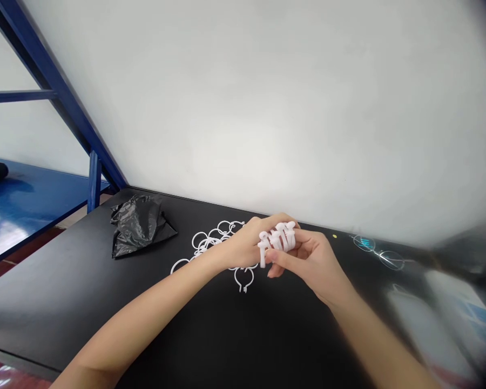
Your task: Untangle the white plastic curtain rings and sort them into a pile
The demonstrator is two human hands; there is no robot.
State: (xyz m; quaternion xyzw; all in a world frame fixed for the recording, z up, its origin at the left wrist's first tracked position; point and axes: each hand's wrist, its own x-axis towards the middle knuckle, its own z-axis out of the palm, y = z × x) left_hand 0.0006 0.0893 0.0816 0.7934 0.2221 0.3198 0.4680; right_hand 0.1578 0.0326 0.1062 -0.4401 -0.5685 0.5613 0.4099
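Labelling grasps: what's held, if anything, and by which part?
A bunch of white rings; the right hand has its thumb along the lower edge. The left hand is behind, its hold hidden.

place: probably a workroom, exact kind unclear | blue frame (71, 105) | black worktop (65, 292) | white wall (243, 108)

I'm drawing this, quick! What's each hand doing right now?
Left hand: at the bunched white rings; partly hidden, so its grip can't be told.
Right hand: closed, holding those rings.
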